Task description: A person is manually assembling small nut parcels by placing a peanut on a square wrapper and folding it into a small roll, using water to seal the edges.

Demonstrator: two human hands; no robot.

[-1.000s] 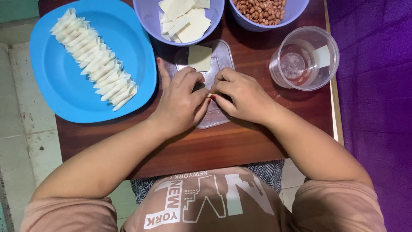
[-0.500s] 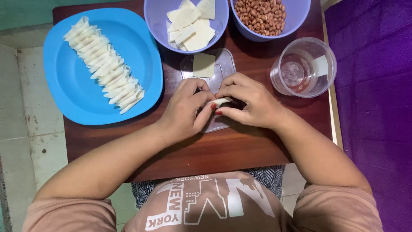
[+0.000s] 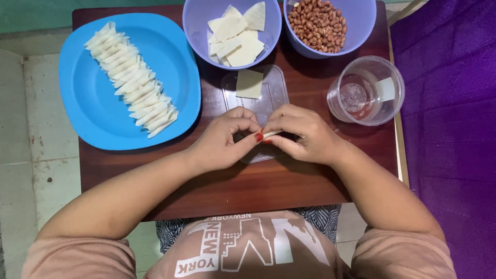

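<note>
A dark wooden desk point(image 3: 155, 181) fills the middle of the view, with a purple cloth point(image 3: 449, 129) along its right side and pale floor tiles point(image 3: 31, 155) to its left. On the left part of the desk lies a large blue plate point(image 3: 98, 124) that carries a slanting row of rolled white pastry wrappers point(image 3: 132, 85), packed one against the next. At the far edge stand two lilac bowls: the left bowl point(image 3: 199, 26) holds flat cut wrapper sheets point(image 3: 237, 36), and the right bowl point(image 3: 361, 26) holds brown peanuts point(image 3: 318, 23). A clear plastic cup point(image 3: 385, 111) with a little water in it stands to the right of them, near the desk's edge. In front of the bowls lies a clear plastic lid point(image 3: 274, 90) with a single square wrapper sheet point(image 3: 249, 83) on it. Both hands meet over the near end of this lid. The left hand point(image 3: 225, 139) and the right hand point(image 3: 305, 134) are closed, fingertips pinching a small rolled wrapper point(image 3: 272, 134) from either end; the roll lies nearly level between them, just above the lid.
</note>
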